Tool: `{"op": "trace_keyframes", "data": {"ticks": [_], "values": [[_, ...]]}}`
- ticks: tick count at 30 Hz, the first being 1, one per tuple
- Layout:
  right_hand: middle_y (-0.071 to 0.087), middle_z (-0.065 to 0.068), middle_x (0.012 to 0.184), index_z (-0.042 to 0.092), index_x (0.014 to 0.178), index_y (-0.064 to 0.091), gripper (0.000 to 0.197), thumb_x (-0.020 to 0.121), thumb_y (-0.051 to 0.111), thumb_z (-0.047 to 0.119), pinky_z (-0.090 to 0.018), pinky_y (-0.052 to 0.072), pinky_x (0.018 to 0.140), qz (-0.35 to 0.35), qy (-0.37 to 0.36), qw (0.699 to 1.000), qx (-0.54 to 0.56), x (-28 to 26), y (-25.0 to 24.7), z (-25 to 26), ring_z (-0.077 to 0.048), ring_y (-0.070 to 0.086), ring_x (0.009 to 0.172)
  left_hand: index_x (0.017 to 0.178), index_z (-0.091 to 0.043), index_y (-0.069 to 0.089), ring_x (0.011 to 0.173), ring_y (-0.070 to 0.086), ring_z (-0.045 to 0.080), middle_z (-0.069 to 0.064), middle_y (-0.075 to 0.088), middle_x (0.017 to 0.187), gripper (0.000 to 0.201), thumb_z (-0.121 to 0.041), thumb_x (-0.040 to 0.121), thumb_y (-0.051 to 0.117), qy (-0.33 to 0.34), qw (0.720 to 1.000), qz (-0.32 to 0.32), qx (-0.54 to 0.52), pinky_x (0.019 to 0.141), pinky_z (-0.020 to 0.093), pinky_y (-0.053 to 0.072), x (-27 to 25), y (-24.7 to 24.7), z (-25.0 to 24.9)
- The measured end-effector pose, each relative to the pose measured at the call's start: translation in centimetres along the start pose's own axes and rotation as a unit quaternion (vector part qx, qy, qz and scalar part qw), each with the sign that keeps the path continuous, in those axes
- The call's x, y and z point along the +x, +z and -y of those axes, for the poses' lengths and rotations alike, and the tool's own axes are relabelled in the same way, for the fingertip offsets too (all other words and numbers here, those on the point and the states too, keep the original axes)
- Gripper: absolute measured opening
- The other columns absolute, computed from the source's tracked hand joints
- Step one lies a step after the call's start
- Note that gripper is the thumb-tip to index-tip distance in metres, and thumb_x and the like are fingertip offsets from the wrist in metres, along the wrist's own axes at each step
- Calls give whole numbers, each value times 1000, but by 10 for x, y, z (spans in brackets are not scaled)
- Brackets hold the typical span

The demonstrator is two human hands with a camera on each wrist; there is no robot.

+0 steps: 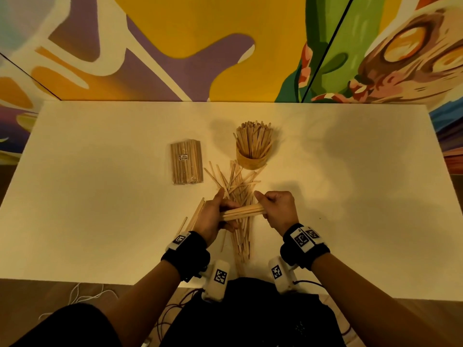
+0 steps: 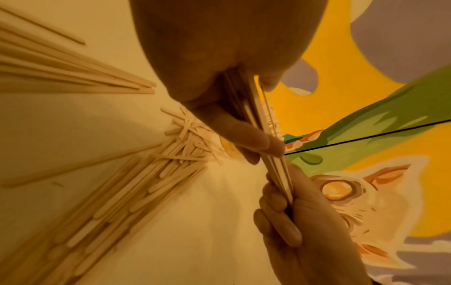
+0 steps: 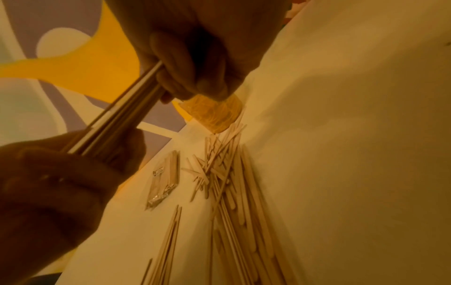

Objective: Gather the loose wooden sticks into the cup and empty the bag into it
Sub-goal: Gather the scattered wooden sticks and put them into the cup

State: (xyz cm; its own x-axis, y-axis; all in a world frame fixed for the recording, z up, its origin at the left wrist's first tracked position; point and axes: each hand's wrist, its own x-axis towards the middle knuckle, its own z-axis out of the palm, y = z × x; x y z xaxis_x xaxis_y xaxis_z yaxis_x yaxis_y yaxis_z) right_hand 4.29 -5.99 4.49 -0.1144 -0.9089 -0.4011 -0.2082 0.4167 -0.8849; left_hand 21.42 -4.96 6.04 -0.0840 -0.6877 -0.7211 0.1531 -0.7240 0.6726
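A bundle of wooden sticks (image 1: pixel 241 212) lies level between my two hands, just above the table. My left hand (image 1: pixel 217 213) grips its left end and my right hand (image 1: pixel 275 207) grips its right end. Under and beyond them a loose pile of sticks (image 1: pixel 238 186) is scattered on the white table (image 1: pixel 100 196). The wooden cup (image 1: pixel 251 159), crammed with upright sticks, stands behind the pile. A clear bag of sticks (image 1: pixel 186 162) lies flat to the cup's left. The same bundle (image 2: pixel 268 138) (image 3: pixel 122 115) shows close up in both wrist views, pinched by fingers (image 2: pixel 246 135).
A few more sticks (image 1: pixel 196 216) lie left of my left hand. The table's near edge (image 1: pixel 100 280) is close to my body, with cables on the floor below. A painted wall (image 1: pixel 225 46) rises right behind the table.
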Motion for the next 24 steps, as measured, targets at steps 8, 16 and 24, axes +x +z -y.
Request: {"op": "trace_keyframes", "data": {"ticks": [8,16,24], "values": [[53,-19,52,-6,69,65,33,85,73,22,-21,33,36,29,-10,998,52,-5,1,12,-21,39,31,79,1,69,44,60,24,19,68,66,66,-49,101,33,32,997,-52,-53,43,27,48,5,4,2],[59,-18,53,6,65,67,27,88,69,20,-22,36,37,45,-4,994,101,-9,4,13,-24,47,35,89,3,72,49,65,20,15,72,72,24,-19,92,63,158,987,-39,-4,46,25,53,-3,6,3],[69,-21,71,1,83,71,9,89,65,6,-26,44,42,80,15,982,168,-5,1,18,-29,61,48,87,0,74,49,66,20,16,73,71,17,-15,87,68,191,980,-53,7,47,25,53,-2,-3,-1]]}}
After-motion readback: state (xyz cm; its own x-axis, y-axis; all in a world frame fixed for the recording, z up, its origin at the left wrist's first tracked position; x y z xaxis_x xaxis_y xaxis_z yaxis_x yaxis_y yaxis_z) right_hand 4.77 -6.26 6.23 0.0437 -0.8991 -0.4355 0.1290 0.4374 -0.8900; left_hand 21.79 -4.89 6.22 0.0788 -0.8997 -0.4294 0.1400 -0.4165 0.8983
